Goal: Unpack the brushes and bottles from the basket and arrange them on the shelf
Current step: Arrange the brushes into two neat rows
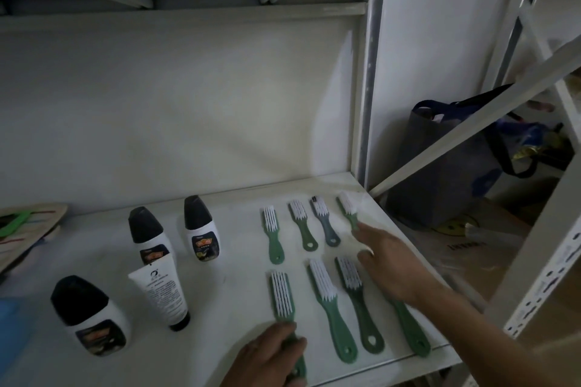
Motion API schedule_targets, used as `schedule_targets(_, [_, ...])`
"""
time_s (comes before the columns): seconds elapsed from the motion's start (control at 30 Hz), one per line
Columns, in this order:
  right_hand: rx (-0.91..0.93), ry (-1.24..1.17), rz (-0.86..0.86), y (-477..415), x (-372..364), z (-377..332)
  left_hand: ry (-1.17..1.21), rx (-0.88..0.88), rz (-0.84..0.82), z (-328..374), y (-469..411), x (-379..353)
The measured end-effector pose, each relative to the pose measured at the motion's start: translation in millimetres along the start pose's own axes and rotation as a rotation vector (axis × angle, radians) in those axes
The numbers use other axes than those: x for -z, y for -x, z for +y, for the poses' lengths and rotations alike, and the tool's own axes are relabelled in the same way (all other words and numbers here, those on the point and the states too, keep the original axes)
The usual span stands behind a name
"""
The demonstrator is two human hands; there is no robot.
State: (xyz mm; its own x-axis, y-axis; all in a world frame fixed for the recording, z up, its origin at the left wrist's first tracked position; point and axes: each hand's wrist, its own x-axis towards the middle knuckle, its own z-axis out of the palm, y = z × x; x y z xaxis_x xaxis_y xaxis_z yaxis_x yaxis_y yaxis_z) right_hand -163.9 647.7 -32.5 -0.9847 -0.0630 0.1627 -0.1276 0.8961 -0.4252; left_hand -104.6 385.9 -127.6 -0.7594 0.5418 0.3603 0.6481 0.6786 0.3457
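On the white shelf lie several green brushes with white bristles in two rows. My left hand grips the handle of the front-left brush. My right hand lies flat, fingers spread, over the front-right brush, its fingertips touching the handle of the back-right brush. Further left stand three white bottles with black caps, and a white tube rests on its black cap. The basket is out of view.
A dark blue bag stands on the floor beyond the shelf's right post. White diagonal braces cross on the right. A flat item with green and red marks lies at the shelf's left edge. Another shelf board hangs overhead.
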Motion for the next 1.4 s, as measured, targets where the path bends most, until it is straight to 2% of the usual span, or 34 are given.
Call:
schedule_targets(0.1, [0.159,0.012,0.021,55.5,-18.0,-26.5,-0.057,-0.020,-0.054,-10.0,-6.8,-2.9])
schedule_targets(0.2, [0.179,-0.023,-0.071,76.3,-40.5,-46.8,-0.077,-0.027,-0.070,-7.8,-6.5,-2.0])
schedule_targets(0.3, [0.171,-0.053,-0.025,58.8,-39.9,-54.7,-0.079,-0.021,-0.114,-1.8,-10.5,7.1])
schedule_targets(0.4, [0.182,-0.058,-0.062,30.5,-31.2,-64.2,-0.122,-0.034,-0.107,-4.9,-11.2,0.3])
schedule_targets(0.5, [0.189,-0.095,-0.195,-5.3,-36.7,-83.6,-0.135,-0.063,-0.041,-6.9,-10.0,-4.7])
schedule_targets(0.67, [0.131,0.018,-0.440,-50.2,-55.2,-108.5,-0.180,-0.121,0.012,-10.6,-12.0,-10.9])
schedule_targets(0.87, [0.052,0.085,-0.488,-66.2,-74.2,-105.2,-0.184,-0.065,0.054,-23.9,-20.1,-35.7])
schedule_targets(0.97, [0.031,0.076,-0.471,-70.5,-78.1,-101.6,-0.263,-0.021,0.073,-36.3,-33.2,-44.6])
schedule_targets(1.03, [0.036,0.086,-0.456,-72.3,-79.9,-100.1,-0.224,0.017,0.095,-37.0,-32.2,-46.9])
schedule_targets(1.13, [0.062,0.066,-0.410,-67.0,-74.7,-101.5,-0.205,-0.050,0.093,-19.2,-11.2,-31.5])
schedule_targets(1.3, [0.195,-0.130,-0.080,-4.9,-39.7,-90.1,-0.116,0.000,-0.029,-11.7,-17.5,-10.4])
schedule_targets(1.4, [0.143,-0.008,0.111,56.8,-37.3,-66.1,-0.099,-0.011,-0.050,-12.7,-12.9,-10.9])
